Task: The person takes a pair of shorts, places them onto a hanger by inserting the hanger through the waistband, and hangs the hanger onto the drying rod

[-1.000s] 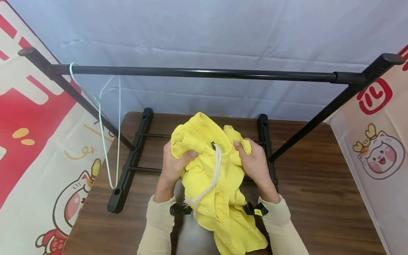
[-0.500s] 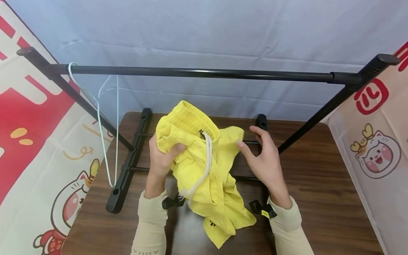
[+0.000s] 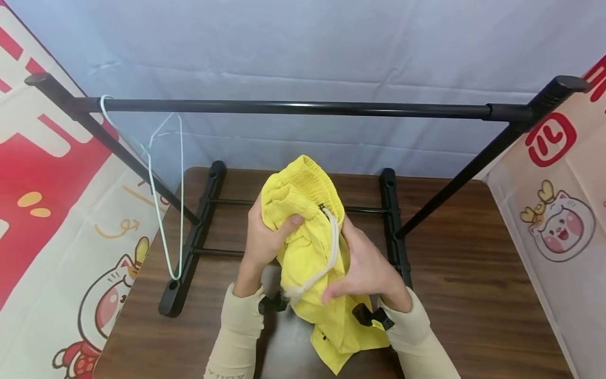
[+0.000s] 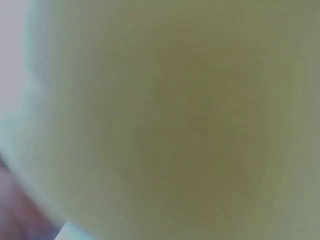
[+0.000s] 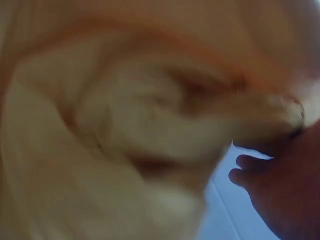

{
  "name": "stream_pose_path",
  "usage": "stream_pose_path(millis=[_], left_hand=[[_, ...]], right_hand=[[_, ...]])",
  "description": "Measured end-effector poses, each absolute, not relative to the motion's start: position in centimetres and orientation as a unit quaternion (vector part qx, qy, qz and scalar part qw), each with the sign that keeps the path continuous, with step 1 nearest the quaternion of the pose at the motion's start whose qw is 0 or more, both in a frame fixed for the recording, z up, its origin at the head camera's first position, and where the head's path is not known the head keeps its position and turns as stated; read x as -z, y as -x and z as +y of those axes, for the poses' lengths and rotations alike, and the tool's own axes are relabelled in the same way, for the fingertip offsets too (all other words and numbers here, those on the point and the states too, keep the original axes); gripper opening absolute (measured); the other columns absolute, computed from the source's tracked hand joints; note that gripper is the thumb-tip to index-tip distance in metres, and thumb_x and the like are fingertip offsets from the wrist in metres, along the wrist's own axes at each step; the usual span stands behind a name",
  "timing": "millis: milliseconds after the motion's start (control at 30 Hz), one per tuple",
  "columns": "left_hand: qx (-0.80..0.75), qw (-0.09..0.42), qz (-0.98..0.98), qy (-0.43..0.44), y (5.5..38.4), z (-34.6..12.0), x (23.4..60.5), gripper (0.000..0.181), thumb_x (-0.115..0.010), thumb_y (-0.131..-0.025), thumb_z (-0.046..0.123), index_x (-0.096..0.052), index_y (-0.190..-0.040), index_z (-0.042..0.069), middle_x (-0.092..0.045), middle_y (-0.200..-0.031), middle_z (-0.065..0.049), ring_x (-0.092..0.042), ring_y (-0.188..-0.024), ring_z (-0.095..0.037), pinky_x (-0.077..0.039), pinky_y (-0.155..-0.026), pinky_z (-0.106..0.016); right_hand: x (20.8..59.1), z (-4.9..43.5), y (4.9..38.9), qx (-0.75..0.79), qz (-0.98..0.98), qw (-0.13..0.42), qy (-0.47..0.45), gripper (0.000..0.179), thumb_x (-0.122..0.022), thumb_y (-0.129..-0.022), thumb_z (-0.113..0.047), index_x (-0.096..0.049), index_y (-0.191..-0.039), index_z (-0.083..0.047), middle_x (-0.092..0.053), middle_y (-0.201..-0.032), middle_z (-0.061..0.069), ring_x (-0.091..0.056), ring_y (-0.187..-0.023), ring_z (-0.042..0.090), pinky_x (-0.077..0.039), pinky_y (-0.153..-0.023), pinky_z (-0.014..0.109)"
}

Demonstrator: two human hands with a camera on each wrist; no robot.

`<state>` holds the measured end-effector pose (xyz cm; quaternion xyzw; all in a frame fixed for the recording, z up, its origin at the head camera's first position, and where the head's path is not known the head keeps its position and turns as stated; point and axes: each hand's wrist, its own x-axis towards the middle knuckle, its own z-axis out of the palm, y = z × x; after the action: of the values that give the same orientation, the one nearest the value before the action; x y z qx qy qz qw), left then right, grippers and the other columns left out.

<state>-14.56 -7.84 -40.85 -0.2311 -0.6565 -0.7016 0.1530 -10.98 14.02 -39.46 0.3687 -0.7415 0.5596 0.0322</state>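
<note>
Yellow shorts (image 3: 307, 237) with a gathered elastic waistband and a white drawstring (image 3: 333, 247) are held up over the table in the head view, their lower part hanging toward me. My left hand (image 3: 267, 237) grips the waist at its left side, thumb in front and fingers behind the cloth. At the right side lies my right hand (image 3: 366, 263), its thumb stretched across the front of the shorts. Its other fingers are partly hidden by the cloth. Blurred cloth of the shorts (image 4: 190, 125) fills most of the left wrist view. In the right wrist view, folds of the shorts surround dark fingers (image 5: 260, 180).
A black clothes rack (image 3: 303, 108) stands on the brown wooden table (image 3: 473, 295), its bar spanning beyond the hands. A white wire hanger (image 3: 158, 210) hangs at the bar's left end. Pale cloth (image 3: 303, 47) closes off the back; printed panels flank the table.
My right hand let go of the shorts' right part, moved off to the right, then came back against them. The left hand kept its grip, shifting left and then back right.
</note>
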Motion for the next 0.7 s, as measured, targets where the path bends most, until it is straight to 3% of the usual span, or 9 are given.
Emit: stream_pose_path(millis=[100, 200, 333, 433, 567, 700], left_hand=[[0.696, 0.141, -0.673, 0.210, 14.6, -7.4, 41.3, 0.085, -0.081, -0.086, 0.058, -0.051, -0.147, 0.007, -0.066, -0.118, -0.007, -0.071, -0.095, -0.013, -0.062, -0.079, -0.029], [0.673, 0.126, -0.702, 0.196, 14.7, -7.6, 41.8, 0.090, -0.079, -0.082, 0.067, -0.051, -0.149, 0.013, -0.066, -0.122, -0.013, -0.070, -0.097, -0.016, -0.062, -0.082, -0.031], [0.598, 0.096, -0.776, 0.177, 15.0, -8.8, 42.6, 0.095, -0.068, -0.078, 0.084, -0.055, -0.146, 0.019, -0.066, -0.126, -0.011, -0.067, -0.100, -0.020, -0.058, -0.085, -0.035], [0.548, 0.075, -0.819, 0.153, 15.0, -10.2, 43.6, 0.089, -0.061, -0.081, 0.087, -0.058, -0.140, 0.020, -0.067, -0.116, -0.009, -0.066, -0.090, -0.022, -0.056, -0.076, -0.038], [0.543, 0.067, -0.831, 0.104, 14.9, -12.0, 44.6, 0.057, -0.070, -0.094, 0.062, -0.061, -0.133, 0.022, -0.067, -0.105, -0.006, -0.063, -0.080, -0.023, -0.055, -0.070, -0.035], [0.543, 0.090, -0.832, 0.066, 14.9, -13.3, 45.4, 0.035, -0.077, -0.096, 0.040, -0.067, -0.123, 0.021, -0.063, -0.097, -0.002, -0.061, -0.083, -0.019, -0.052, -0.075, -0.028]], right_hand=[[39.7, 13.2, 10.7, -0.584, -0.747, 0.053, -0.313, 0.090, -0.088, -0.087, -0.031, -0.036, -0.157, -0.007, -0.069, -0.131, 0.017, -0.074, -0.106, 0.010, -0.061, -0.091, 0.026], [39.8, 12.8, 10.8, -0.596, -0.751, 0.100, -0.266, 0.070, -0.081, -0.087, 0.004, -0.047, -0.149, -0.001, -0.073, -0.123, 0.022, -0.078, -0.096, 0.014, -0.064, -0.080, 0.029], [39.8, 13.4, 11.2, -0.609, -0.741, 0.142, -0.246, 0.070, -0.078, -0.085, 0.014, -0.052, -0.148, 0.000, -0.070, -0.128, 0.023, -0.075, -0.102, 0.009, -0.063, -0.083, 0.024], [39.5, 14.4, 11.5, -0.618, -0.728, 0.187, -0.230, 0.067, -0.078, -0.082, 0.018, -0.057, -0.144, 0.004, -0.070, -0.129, 0.012, -0.071, -0.109, 0.006, -0.060, -0.091, 0.022], [38.4, 16.0, 11.8, -0.627, -0.711, 0.247, -0.201, 0.060, -0.077, -0.074, 0.025, -0.061, -0.131, 0.013, -0.071, -0.121, -0.006, -0.069, -0.109, 0.007, -0.057, -0.096, 0.021], [37.4, 17.2, 11.9, -0.624, -0.710, 0.264, -0.193, 0.058, -0.078, -0.074, 0.025, -0.063, -0.128, 0.011, -0.071, -0.118, -0.011, -0.069, -0.106, 0.007, -0.057, -0.094, 0.020]])
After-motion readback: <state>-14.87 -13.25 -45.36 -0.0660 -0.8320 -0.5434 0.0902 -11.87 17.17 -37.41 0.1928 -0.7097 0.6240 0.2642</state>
